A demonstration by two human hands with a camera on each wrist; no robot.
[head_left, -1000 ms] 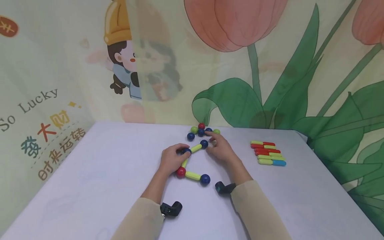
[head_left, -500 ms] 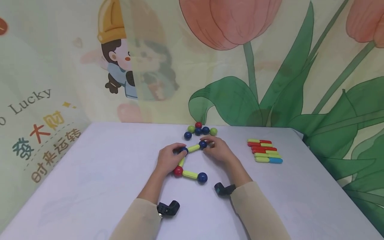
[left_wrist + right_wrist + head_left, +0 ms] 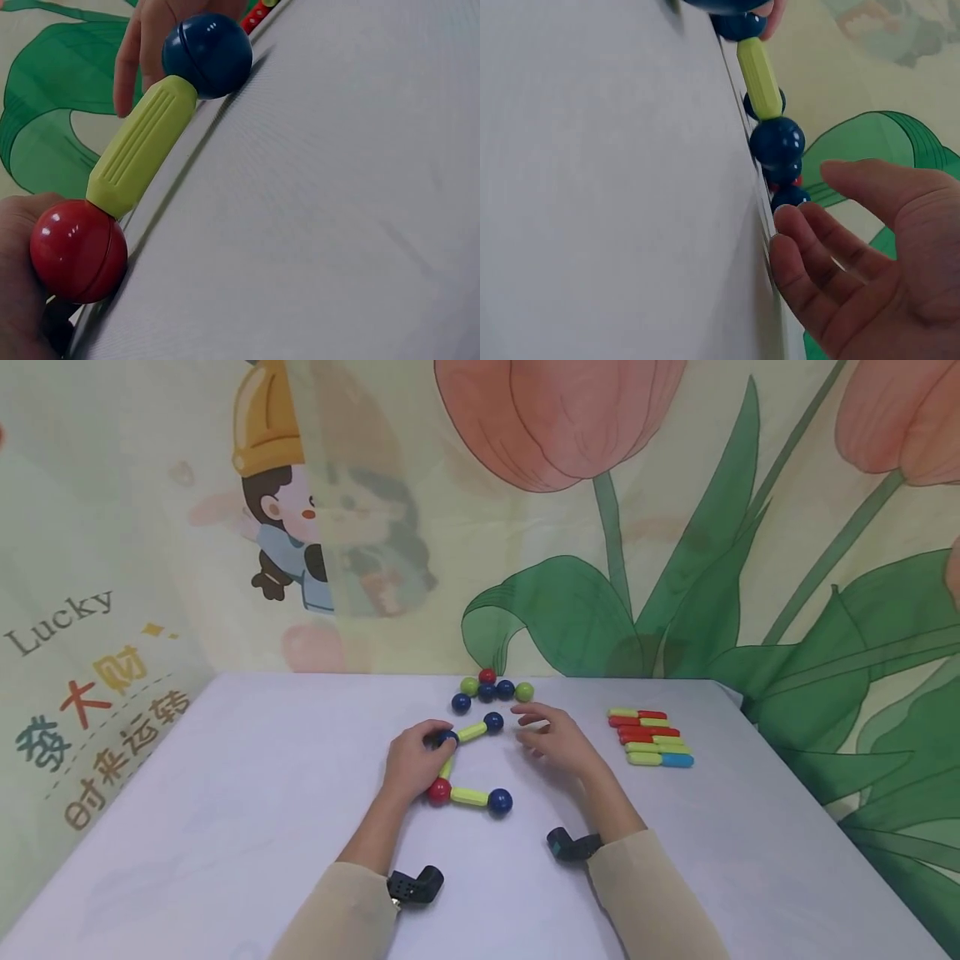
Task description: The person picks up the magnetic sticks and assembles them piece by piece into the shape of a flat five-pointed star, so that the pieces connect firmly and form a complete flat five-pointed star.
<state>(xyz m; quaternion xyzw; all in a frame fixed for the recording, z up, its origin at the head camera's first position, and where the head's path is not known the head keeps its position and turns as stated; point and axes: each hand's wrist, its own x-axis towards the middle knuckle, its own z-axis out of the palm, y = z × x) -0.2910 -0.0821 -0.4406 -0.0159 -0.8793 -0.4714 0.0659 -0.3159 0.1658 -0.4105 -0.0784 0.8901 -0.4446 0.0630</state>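
Note:
My left hand (image 3: 412, 762) grips the blue ball (image 3: 447, 739) at the upper left corner of a chain of balls and yellow-green rods. Below it is a red ball (image 3: 438, 791), joined by a rod (image 3: 469, 797) to a blue ball (image 3: 500, 802). From the gripped ball another rod (image 3: 472, 732) runs up to a blue end ball (image 3: 493, 722). Just right of that ball, my right hand (image 3: 558, 742) hovers with fingers apart, holding nothing; in the right wrist view the hand (image 3: 877, 255) has its thumb spread from its fingers.
At the back of the white table (image 3: 247, 793), loose balls lie grouped: blue (image 3: 461, 702), green (image 3: 524, 692) and red (image 3: 487, 676). Several two-coloured rods (image 3: 660, 760) lie in a stack of rows to the right. A patterned cloth (image 3: 375, 643) hangs behind.
My right hand has gone from near the back balls to the chain's upper end ball, touched it, then let go and drawn off to the right. My left hand keeps its grip.

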